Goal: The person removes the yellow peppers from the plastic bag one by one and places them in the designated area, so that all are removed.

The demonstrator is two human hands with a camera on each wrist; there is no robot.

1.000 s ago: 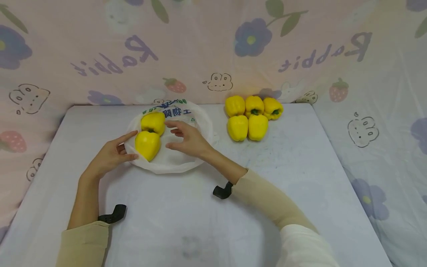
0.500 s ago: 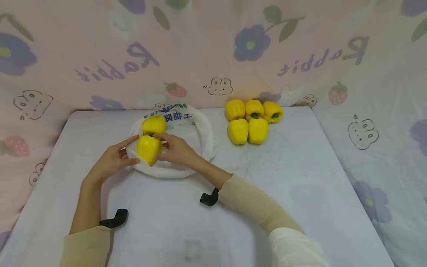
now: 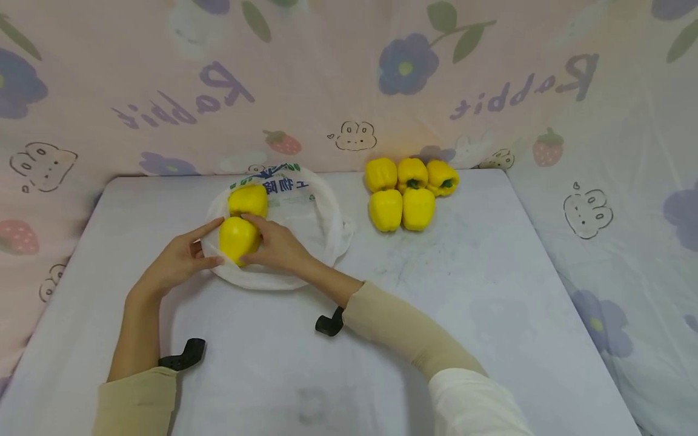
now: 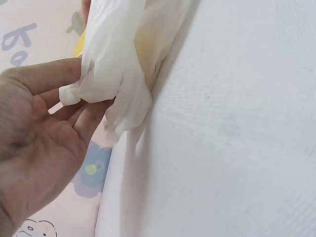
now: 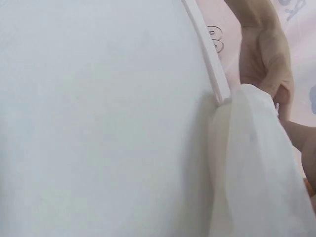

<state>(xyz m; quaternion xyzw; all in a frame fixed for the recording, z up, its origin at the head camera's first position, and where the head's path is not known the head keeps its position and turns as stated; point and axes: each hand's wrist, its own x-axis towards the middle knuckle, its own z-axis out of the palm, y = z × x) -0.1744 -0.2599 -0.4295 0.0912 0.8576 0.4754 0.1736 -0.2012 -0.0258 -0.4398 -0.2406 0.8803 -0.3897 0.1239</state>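
Right hand [image 3: 280,247] pinches the near yellow pepper [image 3: 236,237] inside the white bag [image 3: 267,280]; left hand [image 3: 177,259] grips the bag. The pepper is probably firm, light (maybe slippery), so hold its fat sides.

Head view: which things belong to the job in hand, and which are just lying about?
In the job:
white bag, edge held by left hand
nearer yellow pepper, gripped by right hand
farther yellow pepper, within the bag's rim

Apparently lying about:
five yellow peppers, untouched, right of the bag
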